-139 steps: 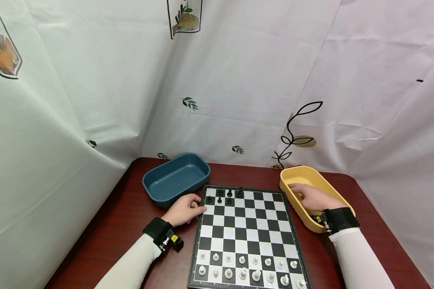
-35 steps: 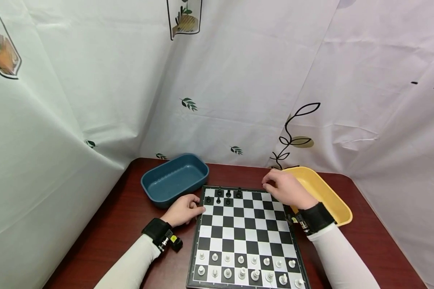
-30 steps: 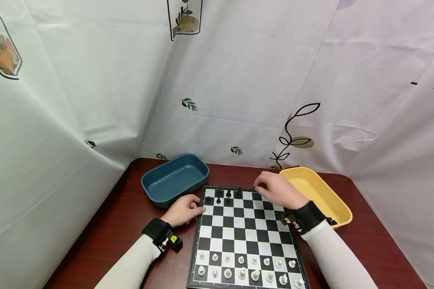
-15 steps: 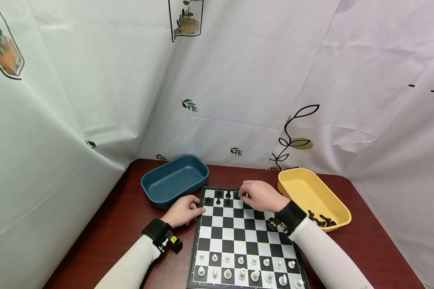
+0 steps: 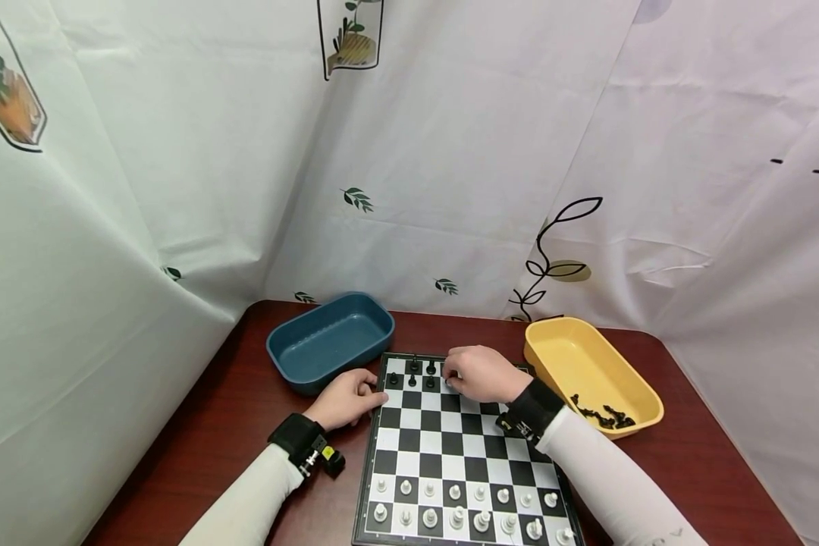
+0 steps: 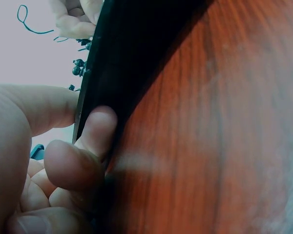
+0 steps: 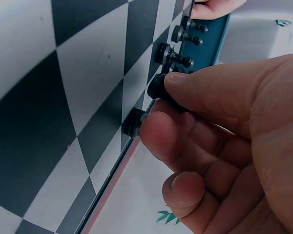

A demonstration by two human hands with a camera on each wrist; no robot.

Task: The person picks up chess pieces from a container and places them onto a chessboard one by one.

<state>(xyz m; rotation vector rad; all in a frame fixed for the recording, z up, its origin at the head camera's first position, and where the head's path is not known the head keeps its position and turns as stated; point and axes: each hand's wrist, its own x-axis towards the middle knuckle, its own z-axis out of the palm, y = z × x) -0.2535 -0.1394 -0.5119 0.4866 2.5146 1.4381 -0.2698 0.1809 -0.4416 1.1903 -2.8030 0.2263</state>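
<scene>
A black-and-white chessboard (image 5: pixel 450 442) lies on the table, its white chess pieces (image 5: pixel 481 521) standing in two rows at the near end. Several black chess pieces (image 5: pixel 412 381) stand in its far left corner. My right hand (image 5: pixel 481 373) is over the far rows and pinches a black chess piece (image 7: pixel 157 87) between thumb and finger, beside the black pawns (image 7: pixel 171 54). Another black piece (image 7: pixel 134 123) stands just beyond my fingertips. With thumb and fingers, my left hand (image 5: pixel 344 398) grips the board's left edge; the left wrist view shows fingers on both sides of it.
A blue tray (image 5: pixel 280 331) sits behind the left hand. To the right of the board is a yellow tray (image 5: pixel 580 341) with several black chess pieces (image 5: pixel 607 416) lying in its near end. A white printed curtain (image 5: pixel 450 189) hangs behind the reddish-brown table (image 5: pixel 327 500).
My right hand has come from inside the yellow tray, leftward and down to the far rows of the board, with the black piece. The left hand stays at the board's edge.
</scene>
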